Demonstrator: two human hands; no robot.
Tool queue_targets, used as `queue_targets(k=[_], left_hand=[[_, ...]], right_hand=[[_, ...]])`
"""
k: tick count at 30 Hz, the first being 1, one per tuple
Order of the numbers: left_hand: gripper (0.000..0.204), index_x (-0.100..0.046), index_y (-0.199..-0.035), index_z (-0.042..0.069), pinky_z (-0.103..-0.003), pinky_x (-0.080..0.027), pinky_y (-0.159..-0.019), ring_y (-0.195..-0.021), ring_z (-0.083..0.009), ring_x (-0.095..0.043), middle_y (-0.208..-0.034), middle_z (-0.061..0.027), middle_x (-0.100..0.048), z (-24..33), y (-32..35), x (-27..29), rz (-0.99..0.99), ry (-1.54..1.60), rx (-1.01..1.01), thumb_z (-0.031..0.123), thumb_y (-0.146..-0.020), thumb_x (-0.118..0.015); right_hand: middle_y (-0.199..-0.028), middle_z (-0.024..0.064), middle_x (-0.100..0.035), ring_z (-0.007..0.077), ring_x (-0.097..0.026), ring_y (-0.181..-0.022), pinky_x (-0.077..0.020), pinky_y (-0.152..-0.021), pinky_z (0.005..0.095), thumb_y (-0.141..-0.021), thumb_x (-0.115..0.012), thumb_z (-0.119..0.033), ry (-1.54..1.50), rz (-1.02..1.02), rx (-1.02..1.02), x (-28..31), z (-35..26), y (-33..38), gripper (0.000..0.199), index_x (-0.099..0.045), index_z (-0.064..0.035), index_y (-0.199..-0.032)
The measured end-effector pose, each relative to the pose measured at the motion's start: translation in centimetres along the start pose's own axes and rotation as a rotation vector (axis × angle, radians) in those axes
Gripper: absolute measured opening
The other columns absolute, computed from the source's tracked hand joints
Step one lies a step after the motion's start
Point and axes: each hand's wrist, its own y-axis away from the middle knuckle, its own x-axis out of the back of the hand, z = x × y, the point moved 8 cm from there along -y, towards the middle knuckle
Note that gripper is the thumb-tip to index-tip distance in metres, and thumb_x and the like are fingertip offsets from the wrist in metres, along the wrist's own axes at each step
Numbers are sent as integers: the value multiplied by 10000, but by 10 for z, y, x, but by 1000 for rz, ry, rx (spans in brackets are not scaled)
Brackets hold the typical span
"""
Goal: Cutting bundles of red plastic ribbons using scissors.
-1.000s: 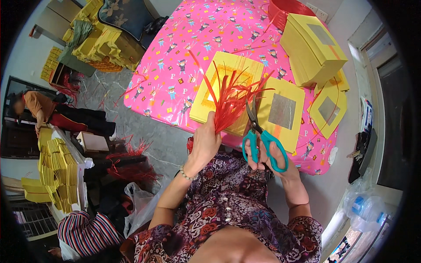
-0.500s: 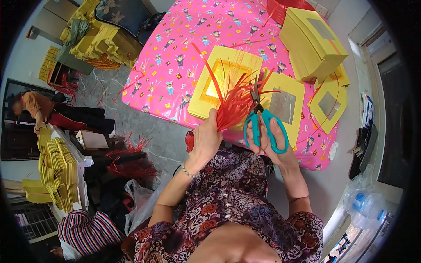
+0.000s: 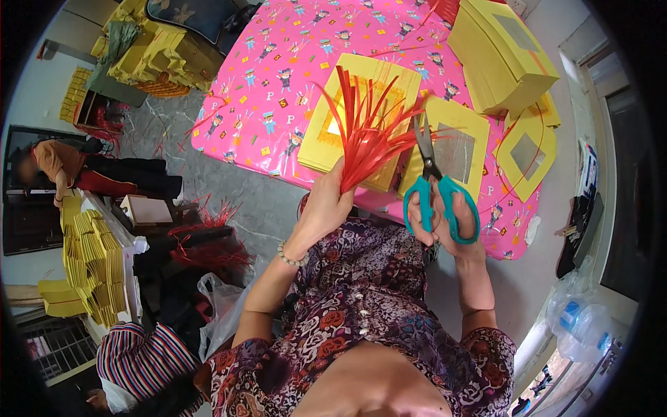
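Left hand clamped on red strips, right hand closed through scissors; strips best fanned taut, blades kept clear of fingers.

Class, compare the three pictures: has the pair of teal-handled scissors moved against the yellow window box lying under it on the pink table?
Yes. The scissors have shifted upward and slightly right, their blades now lying over the flat yellow window box, close beside the red strips.
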Motion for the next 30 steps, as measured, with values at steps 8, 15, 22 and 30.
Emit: queue_targets(k=[8,15,22,30], left_hand=[[414,-451,-1198,-9,-447,-454,-739,-910,-440,-556,-913,-271,-600,2,-1,0,-25,47,-23,7,-786,-492],[320,-415,-1051,-14,-486,-436,-605,-778,-455,-558,-781,-263,-581,5,3,0,99,-156,-80,-29,-758,-543],[322,-415,-1029,-10,-481,-438,-585,-765,-450,-567,-748,-252,-584,4,3,2,122,-189,-66,20,-779,-615],[343,-415,-1019,-14,-468,-438,-578,-771,-451,-566,-753,-255,-584,1,3,1,116,-178,-56,32,-772,-649]], right_hand=[[-829,12,-472,63,-498,-575,-284,-440,176,-794,-488,-679,24,-244,-125,-20,16,5,721,-434,-32,-1106],[-813,14,-470,60,-482,-581,-282,-442,174,-886,-425,-587,1,-157,-114,-16,13,1,577,-439,-47,-1092],[-808,10,-464,57,-448,-580,-262,-452,182,-903,-422,-555,-23,-130,-102,-15,12,2,532,-439,-53,-1078],[-808,5,-465,61,-463,-580,-259,-453,182,-887,-422,-584,22,-142,-136,-18,10,4,550,-446,-64,-1063]])
